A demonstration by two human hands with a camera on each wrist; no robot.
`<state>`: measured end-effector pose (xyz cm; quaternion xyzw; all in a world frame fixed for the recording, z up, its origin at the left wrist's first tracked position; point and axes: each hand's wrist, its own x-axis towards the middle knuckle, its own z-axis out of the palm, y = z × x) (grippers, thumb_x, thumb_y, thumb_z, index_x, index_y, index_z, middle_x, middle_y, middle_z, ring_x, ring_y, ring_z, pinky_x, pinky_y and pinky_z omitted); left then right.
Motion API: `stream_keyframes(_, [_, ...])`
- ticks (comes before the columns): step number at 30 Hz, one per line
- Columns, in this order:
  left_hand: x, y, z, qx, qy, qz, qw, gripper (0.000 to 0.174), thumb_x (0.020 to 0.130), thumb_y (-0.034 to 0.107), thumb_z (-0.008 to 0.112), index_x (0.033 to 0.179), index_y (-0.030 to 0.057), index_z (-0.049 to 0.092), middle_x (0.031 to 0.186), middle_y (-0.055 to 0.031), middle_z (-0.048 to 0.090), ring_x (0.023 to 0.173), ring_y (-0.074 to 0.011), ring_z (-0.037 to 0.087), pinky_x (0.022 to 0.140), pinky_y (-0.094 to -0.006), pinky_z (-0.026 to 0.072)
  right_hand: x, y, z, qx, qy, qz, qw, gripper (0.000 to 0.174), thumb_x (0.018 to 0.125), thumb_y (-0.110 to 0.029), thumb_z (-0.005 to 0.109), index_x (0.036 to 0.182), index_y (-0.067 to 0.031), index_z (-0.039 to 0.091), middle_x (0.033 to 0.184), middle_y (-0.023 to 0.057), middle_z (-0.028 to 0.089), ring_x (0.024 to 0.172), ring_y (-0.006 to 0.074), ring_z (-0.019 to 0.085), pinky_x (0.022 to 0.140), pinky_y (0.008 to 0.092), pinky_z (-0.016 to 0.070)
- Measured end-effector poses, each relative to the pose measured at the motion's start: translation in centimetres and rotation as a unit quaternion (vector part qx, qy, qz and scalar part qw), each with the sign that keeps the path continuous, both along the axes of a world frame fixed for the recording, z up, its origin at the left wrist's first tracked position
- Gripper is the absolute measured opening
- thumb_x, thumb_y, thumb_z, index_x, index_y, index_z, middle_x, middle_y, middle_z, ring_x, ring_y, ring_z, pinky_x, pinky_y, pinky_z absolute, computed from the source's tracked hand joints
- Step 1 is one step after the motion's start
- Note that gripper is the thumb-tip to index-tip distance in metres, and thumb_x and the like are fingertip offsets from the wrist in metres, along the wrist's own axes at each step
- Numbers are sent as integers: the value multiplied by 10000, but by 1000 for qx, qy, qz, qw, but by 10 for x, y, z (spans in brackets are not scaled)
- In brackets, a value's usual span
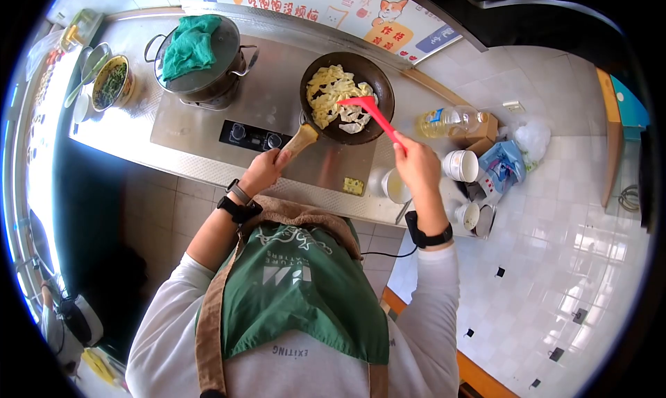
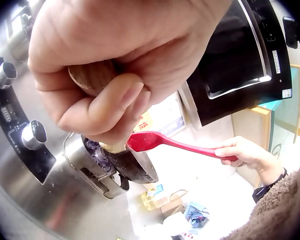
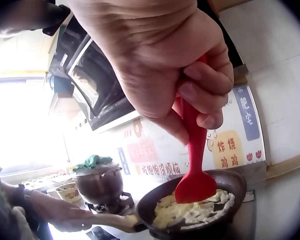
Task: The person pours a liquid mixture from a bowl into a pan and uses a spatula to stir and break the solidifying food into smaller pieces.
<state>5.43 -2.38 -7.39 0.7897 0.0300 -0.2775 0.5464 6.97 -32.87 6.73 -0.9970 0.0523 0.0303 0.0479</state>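
My left hand grips the wooden handle of a dark frying pan, which sits over the right side of the stove. In the left wrist view the fingers of this hand curl fully round the handle's end. A red spatula is held by its handle in my right hand, its head over the pan. Pale yellow cooked egg pieces lie spread across the pan, and the spatula head overlaps them in the right wrist view.
A lidded pot with a green cloth on its lid stands on the left burner. Left of it is a bowl of chopped greens. An oil bottle, white bowls and a blue bag stand at the right.
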Motion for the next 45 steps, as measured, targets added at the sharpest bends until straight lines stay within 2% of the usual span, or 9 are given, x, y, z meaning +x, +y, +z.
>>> stream_keyframes(6, [0, 0, -2, -17, 21, 8, 1000, 517, 967, 501, 461, 1005, 1, 590, 604, -9, 490, 471, -105, 480, 446, -265, 412, 8, 17, 5, -5, -9, 24, 1000, 247, 869, -276, 590, 1086, -232, 698, 760, 126, 660, 708, 332, 648, 651, 441, 523])
stream_keyframes(8, [-1, -1, -1, -13, 18, 10, 1000, 503, 967, 489, 464, 980, 3, 592, 604, -35, 516, 490, -135, 518, 475, -291, 437, 15, 29, -7, -3, -37, 89, 995, 237, 867, -272, 590, 1071, -224, 702, 736, 117, 652, 693, 330, 646, 645, 443, 522])
stream_keyframes(22, [-2, -2, -1, 3, -1, 9, 1000, 499, 968, 482, 463, 909, 3, 589, 567, -63, 532, 495, -180, 565, 496, -331, 461, 53, 55, -6, 26, -53, 23, 998, 233, 874, -253, 576, 1062, -200, 703, 759, 135, 673, 734, 322, 657, 666, 438, 529])
stream_keyframes(24, [0, -2, -1, -3, 5, 19, 1000, 499, 968, 480, 464, 899, 1, 588, 570, -69, 538, 499, -186, 572, 497, -337, 462, 56, 58, -27, 26, -53, 55, 997, 238, 870, -248, 582, 1070, -206, 704, 764, 141, 676, 752, 326, 657, 670, 438, 529])
stream_keyframes(29, [1, -1, -1, 2, -5, 8, 1000, 497, 969, 481, 460, 900, 6, 588, 573, -77, 542, 507, -199, 580, 506, -345, 462, 51, 54, 9, 68, -48, 31, 996, 233, 866, -244, 589, 1059, -184, 704, 782, 144, 680, 734, 334, 658, 676, 437, 528])
stream_keyframes(33, [1, -2, -8, 9, -11, 16, 1000, 497, 970, 477, 455, 894, 4, 590, 578, -102, 553, 516, -230, 589, 518, -364, 465, 60, 59, -29, 10, -44, 39, 998, 244, 869, -249, 586, 1082, -208, 697, 772, 141, 677, 764, 338, 656, 694, 437, 527])
stream_keyframes(36, [0, -2, -12, 12, -24, 12, 1000, 495, 970, 472, 453, 903, 1, 593, 589, -121, 562, 521, -255, 591, 527, -378, 468, 40, 41, -3, 39, -34, 87, 995, 250, 871, -240, 582, 1093, -201, 691, 772, 146, 676, 758, 337, 656, 691, 437, 527])
stream_keyframes(40, [1, -1, -10, 17, -23, 11, 1000, 491, 970, 468, 453, 908, 3, 597, 598, -135, 571, 532, -270, 600, 535, -387, 470, 26, 43, 24, 3, -13, 0, 1000, 236, 878, -278, 598, 1086, -235, 700, 849, 149, 682, 780, 350, 653, 698, 446, 523])
stream_keyframes(45, [1, -2, -4, 6, -12, 16, 1000, 492, 970, 468, 458, 898, 2, 599, 594, -135, 573, 535, -257, 610, 527, -380, 470, 38, 40, 15, -2, -7, -9, 1000, 254, 881, -284, 588, 1102, -217, 693, 879, 148, 687, 816, 347, 657, 714, 437, 529])
